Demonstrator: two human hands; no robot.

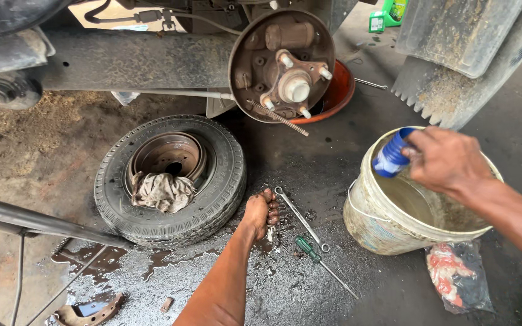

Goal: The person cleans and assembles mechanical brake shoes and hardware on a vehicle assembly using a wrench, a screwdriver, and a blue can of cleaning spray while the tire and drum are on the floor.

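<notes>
My right hand [445,162] grips a small blue cup [392,153], holding it tipped over the rim of a dirty cream-coloured bucket [388,232] that stands on the wet, oily floor [297,284]. The cup sits just inside the bucket's mouth, above murky liquid at the bottom.

My left hand [261,211] is down on the floor, fingers curled tight; something small seems pinched under them, though I cannot make out what from this angle. Just beside it lies a combination wrench [300,218], and next to that a green-handled screwdriver [321,264], both flat on the ground and apart from my fingers.

To the left of that hand a tyre [215,193] lies flat, with a rusty brake drum [170,154] resting in its centre and a grimy rag [161,192] draped over the drum's edge. Above, I see the bare wheel hub [294,87] with its studs, set in the round backing plate [249,66], a spring [279,119] hanging loose across its lower edge. An orange basin [341,90] sits behind the hub. A worn brake shoe [89,313] lies near the bottom left, and a crumpled plastic bag [457,276] lies by the bucket's base.
</notes>
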